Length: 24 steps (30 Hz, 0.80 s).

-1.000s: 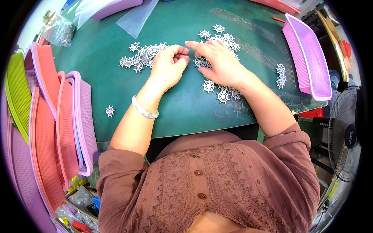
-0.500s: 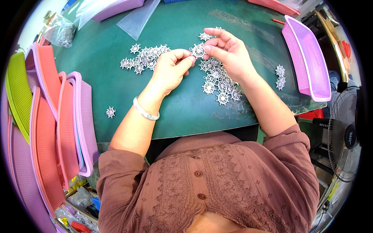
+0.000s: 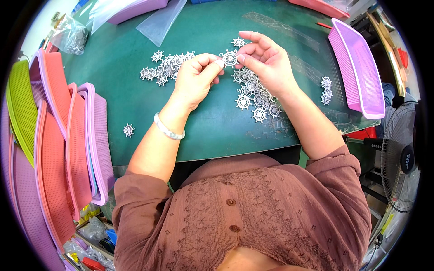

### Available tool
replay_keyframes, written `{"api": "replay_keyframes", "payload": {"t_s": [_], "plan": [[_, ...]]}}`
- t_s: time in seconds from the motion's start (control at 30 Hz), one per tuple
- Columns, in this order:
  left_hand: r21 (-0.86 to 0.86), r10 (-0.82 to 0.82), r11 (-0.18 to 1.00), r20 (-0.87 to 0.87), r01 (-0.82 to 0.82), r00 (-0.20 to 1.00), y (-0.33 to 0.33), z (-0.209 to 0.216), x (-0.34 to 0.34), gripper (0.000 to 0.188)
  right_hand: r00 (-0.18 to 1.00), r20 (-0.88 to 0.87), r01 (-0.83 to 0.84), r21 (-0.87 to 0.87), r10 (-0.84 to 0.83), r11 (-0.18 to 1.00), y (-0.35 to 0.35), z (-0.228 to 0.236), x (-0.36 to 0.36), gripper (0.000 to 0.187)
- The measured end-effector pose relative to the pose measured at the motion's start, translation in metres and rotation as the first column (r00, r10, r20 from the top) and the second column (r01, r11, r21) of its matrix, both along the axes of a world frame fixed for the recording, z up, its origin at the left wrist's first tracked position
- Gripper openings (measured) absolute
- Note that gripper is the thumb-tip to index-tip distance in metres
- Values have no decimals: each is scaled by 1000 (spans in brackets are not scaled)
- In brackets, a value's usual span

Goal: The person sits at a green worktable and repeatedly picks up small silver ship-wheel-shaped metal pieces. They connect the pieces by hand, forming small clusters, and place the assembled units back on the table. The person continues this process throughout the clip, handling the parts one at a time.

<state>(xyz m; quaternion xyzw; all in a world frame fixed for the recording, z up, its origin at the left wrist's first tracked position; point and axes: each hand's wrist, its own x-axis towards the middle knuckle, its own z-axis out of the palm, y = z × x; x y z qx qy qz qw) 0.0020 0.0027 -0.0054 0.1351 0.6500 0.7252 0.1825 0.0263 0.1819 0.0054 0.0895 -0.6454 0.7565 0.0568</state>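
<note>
Between my two hands, over the middle of the table, is a silver ship's wheel charm (image 3: 230, 58). My left hand (image 3: 195, 83) pinches its left edge between thumb and forefinger. At its right edge, my right hand (image 3: 273, 67) has the thumb and forefinger closed on the rim, the other fingers curled loosely above. Below my right hand spreads a heap of similar charms (image 3: 253, 92), partly covered by that hand. Another heap (image 3: 168, 67) lies beyond my left hand. Just past the held piece sits a single wheel charm (image 3: 239, 42).
A lone charm (image 3: 129, 130) lies at the left, and a few more charms (image 3: 326, 90) at the right of the green table (image 3: 212, 131). A purple basket (image 3: 357, 67) stands at the right edge. Stacked baskets (image 3: 54, 149) crowd the left. A fan (image 3: 400, 156) stands at right.
My left hand has shifted slightly left and the held charm has turned a little, showing more of its face. My right hand has barely moved.
</note>
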Motion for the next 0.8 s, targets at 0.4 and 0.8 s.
{"api": "replay_keyframes", "payload": {"t_s": [0.4, 0.8], "plan": [[-6, 2, 1000, -11, -3, 1000, 0, 1, -1, 10, 1000, -27, 7, 64, -6, 998, 3, 2, 0, 42], [56, -82, 996, 149, 75, 985, -4, -4, -10, 18, 985, 33, 94, 723, -171, 684, 115, 35, 27, 34]]}}
